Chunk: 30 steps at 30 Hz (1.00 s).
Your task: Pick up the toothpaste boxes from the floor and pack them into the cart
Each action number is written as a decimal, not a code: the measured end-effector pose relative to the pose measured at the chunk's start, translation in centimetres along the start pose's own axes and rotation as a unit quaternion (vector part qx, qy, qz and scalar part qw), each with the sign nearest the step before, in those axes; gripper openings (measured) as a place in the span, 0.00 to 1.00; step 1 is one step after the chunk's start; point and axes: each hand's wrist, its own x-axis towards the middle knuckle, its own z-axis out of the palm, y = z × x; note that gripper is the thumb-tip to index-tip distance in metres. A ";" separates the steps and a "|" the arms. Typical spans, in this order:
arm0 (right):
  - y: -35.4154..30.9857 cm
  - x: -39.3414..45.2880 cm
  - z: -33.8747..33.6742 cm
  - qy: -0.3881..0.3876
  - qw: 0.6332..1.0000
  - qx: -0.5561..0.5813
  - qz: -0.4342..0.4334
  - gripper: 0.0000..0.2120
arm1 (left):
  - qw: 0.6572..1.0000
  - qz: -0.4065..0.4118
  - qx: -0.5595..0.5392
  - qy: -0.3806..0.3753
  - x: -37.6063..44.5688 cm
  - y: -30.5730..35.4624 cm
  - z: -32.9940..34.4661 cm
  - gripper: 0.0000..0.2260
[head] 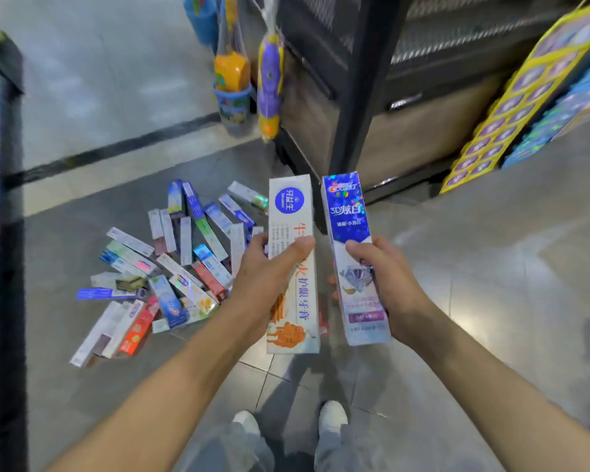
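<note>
shoes: two white shoes [332, 417] at bottom centre, on the grey tiled floor [491, 267].
left hand: left hand [269, 270] wraps the white box [292, 267] around mid-length, thumb across the front face, fingers behind it.
white box: long white toothpaste box, blue round logo near the top, red/orange print down the face, orange picture at the near end; held up off the floor, long axis pointing away.
right hand: right hand [385, 281] grips the blue box [351, 253] at mid-length, thumb on the front, fingers curled round the right edge.
blue box: long box, shiny blue holographic top half with "3D" lettering, white lower half with diamond graphic and purple label; held just beside the white box, parallel, small gap between.
floor pile: loose pile of toothpaste boxes [171, 267] on the floor left of the hands; white, blue, red, green ones, lying flat at mixed angles, many overlapping.
left edge: dark frame [11, 267], blurred, cannot tell what it is.
far: dark shelf unit [355, 80] behind the hands; net bags of toys [249, 69] hang at its corner.
far right: yellow-edged display of boxed goods [525, 93], leaning, blurred.
</note>
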 end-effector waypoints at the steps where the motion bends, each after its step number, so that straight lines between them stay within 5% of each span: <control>1: -2.7 -2.2 0.4 -0.002 1.000 0.000 -0.004 0.10 | 1.000 0.000 -0.002 -0.003 -2.1 2.7 0.5 0.18; 11: -20.4 -17.8 1.6 0.030 0.996 0.029 -0.081 0.11 | 0.993 0.101 0.035 -0.042 -16.6 21.2 5.1 0.23; 15: -24.1 -21.5 1.1 0.055 0.988 0.092 -0.110 0.22 | 0.987 0.151 0.040 -0.049 -19.8 25.1 7.6 0.22; 25: -25.7 -29.8 1.3 0.137 0.954 0.175 -0.201 0.08 | 0.961 0.186 0.028 -0.201 -24.4 28.5 8.5 0.24; 30: -23.2 -35.2 3.4 0.246 0.916 0.218 -0.230 0.15 | 0.936 0.137 0.053 -0.318 -26.7 27.8 7.6 0.21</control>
